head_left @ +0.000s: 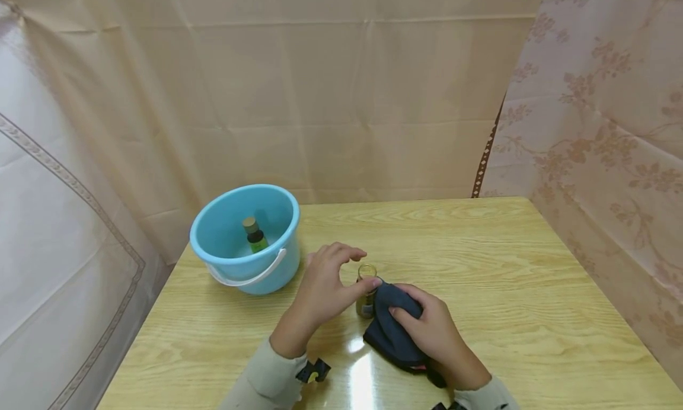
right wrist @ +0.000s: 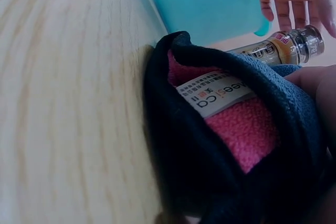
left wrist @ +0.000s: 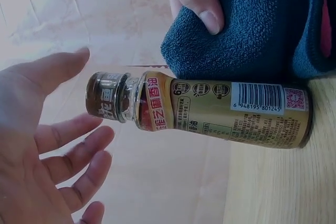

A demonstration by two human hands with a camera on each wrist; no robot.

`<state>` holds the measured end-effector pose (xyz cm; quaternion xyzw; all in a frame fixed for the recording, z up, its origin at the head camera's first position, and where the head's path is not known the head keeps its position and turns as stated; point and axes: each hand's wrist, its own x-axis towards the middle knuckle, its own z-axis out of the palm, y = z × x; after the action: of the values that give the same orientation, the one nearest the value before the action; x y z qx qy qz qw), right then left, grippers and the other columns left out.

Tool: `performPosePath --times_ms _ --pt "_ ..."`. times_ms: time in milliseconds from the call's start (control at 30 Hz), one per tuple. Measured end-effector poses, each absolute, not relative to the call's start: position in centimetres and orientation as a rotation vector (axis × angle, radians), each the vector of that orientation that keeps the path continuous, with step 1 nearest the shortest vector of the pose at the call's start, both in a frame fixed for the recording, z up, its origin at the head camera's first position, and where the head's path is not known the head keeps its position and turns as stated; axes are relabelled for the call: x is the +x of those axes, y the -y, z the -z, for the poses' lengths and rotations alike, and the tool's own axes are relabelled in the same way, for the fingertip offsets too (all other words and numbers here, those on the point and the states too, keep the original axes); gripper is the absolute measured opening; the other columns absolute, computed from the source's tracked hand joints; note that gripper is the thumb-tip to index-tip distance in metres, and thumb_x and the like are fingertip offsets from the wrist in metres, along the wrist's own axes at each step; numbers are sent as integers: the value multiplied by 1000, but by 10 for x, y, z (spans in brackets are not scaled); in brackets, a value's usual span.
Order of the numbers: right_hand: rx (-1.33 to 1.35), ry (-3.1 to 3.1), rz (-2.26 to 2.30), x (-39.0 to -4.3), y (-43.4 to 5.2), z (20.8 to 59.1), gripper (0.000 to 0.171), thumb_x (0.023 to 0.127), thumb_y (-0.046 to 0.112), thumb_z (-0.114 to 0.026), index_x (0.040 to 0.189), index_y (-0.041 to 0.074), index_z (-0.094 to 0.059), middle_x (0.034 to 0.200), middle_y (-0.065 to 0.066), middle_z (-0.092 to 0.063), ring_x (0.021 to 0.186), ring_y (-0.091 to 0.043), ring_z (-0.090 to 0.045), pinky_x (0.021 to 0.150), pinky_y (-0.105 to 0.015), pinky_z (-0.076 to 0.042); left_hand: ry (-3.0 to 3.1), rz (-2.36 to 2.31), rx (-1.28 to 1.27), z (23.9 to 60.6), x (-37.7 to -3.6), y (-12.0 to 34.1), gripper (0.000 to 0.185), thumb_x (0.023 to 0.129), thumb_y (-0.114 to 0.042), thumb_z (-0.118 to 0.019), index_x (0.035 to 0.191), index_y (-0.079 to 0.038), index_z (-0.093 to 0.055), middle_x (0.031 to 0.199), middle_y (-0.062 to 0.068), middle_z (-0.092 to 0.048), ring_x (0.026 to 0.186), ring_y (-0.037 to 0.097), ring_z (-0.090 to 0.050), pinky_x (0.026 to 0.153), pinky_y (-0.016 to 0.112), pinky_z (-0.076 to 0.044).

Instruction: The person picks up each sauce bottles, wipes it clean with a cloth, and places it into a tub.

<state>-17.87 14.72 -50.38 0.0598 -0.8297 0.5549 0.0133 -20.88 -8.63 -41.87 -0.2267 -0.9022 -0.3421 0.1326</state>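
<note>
A small sesame oil bottle (head_left: 365, 309) with a gold label and a brown-looking cap stands upright on the table. Around its top, my left hand (head_left: 325, 285) is spread, thumb and fingers apart; in the left wrist view the fingertips are right by the cap. My right hand (head_left: 432, 324) grips a folded dark blue-grey cloth (head_left: 392, 336), thumb on top. That cloth lies against the bottle's side in the left wrist view (left wrist: 236, 30). Its pink inner face and a white tag (right wrist: 215, 94) show in the right wrist view.
To the left stands a light blue bucket (head_left: 290, 259) with its white handle (head_left: 256, 278) hanging down in front. Inside it leans a dark bottle (head_left: 257, 239) with a green label and a tan cap. Curtains (head_left: 331, 102) hang behind the wooden table (head_left: 480, 268) and at both sides.
</note>
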Motion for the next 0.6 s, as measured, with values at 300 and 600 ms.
performPosePath --times_ms 300,600 --pt "230 2514 -1727 -176 -146 501 38 89 14 -81 121 33 -73 120 7 -74 104 -15 -69 87 -27 -54 2589 1008 -647 418 -208 84 32 88 -48 -81 106 -23 -78 110 -9 -71 110 16 -61 92 43 -38" --pt "396 2282 -1761 -172 -143 496 40 91 8 -79 126 27 -73 124 6 -74 117 -12 -68 95 -20 -52 2610 1046 -668 420 -210 87 31 89 -48 -80 110 -26 -79 111 -12 -70 111 13 -60 91 40 -37"
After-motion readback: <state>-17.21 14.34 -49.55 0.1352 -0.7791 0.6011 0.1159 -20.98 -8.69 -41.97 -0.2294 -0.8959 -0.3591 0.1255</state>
